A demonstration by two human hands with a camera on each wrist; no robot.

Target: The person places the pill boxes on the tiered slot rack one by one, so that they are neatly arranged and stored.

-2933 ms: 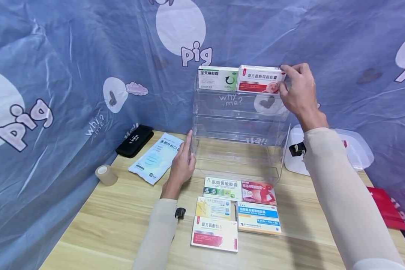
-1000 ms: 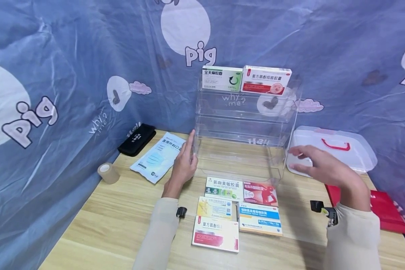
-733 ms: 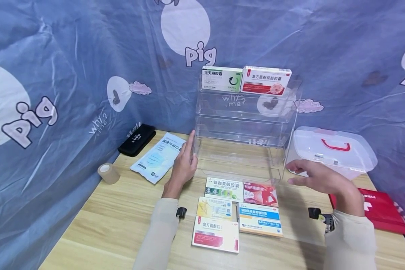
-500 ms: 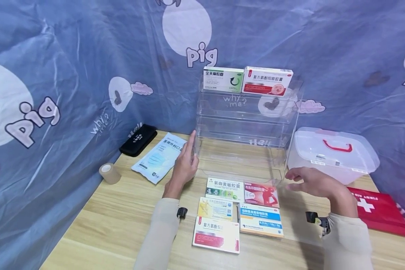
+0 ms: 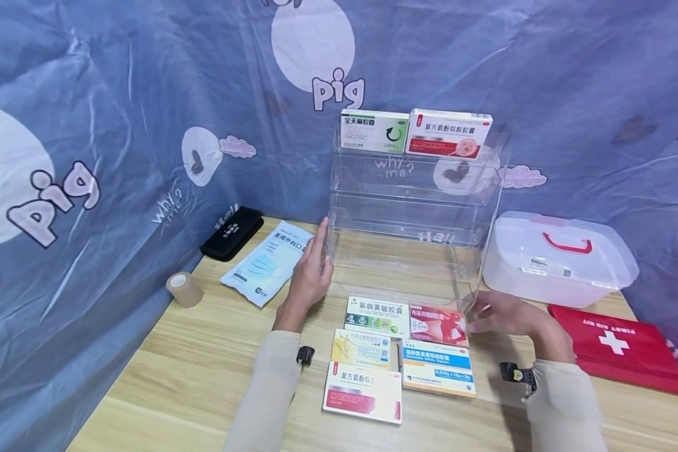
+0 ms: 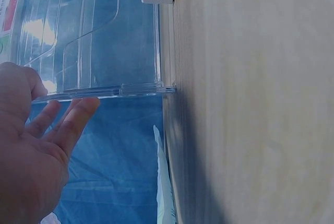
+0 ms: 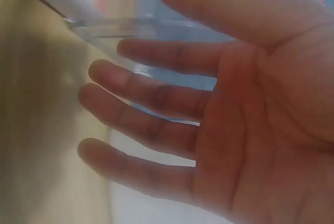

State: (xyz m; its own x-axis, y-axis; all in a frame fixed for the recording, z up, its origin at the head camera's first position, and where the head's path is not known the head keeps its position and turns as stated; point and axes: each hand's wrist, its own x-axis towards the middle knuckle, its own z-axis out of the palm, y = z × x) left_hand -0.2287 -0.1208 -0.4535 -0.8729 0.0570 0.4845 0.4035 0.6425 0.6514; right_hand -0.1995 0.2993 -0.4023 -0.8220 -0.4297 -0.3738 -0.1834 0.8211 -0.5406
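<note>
A clear tiered display rack (image 5: 407, 213) stands on the table. My left hand (image 5: 307, 276) is at its left side panel; in the left wrist view the thumb and fingers (image 6: 78, 122) lie on either side of the panel edge, pinching it. My right hand (image 5: 511, 314) has its fingers spread and holds nothing, with the fingertips beside the red medicine box (image 5: 437, 325). Next to that box lie a white-green medicine box (image 5: 375, 317), a yellow-white one (image 5: 361, 348), a blue-white one (image 5: 437, 369) and a white-red one (image 5: 361, 392).
On the rack's top tier stand a green-white box (image 5: 373, 132) and a red-white box (image 5: 449, 134). A lidded plastic case (image 5: 559, 263) and red first aid pouch (image 5: 621, 348) lie right. Left are a mask packet (image 5: 268, 263), black case (image 5: 231, 234) and tape roll (image 5: 184, 289).
My right hand has let go of the red-white box on the top tier, dropped past the plastic case and moved left to the red box. The left hand has stayed at the rack.
</note>
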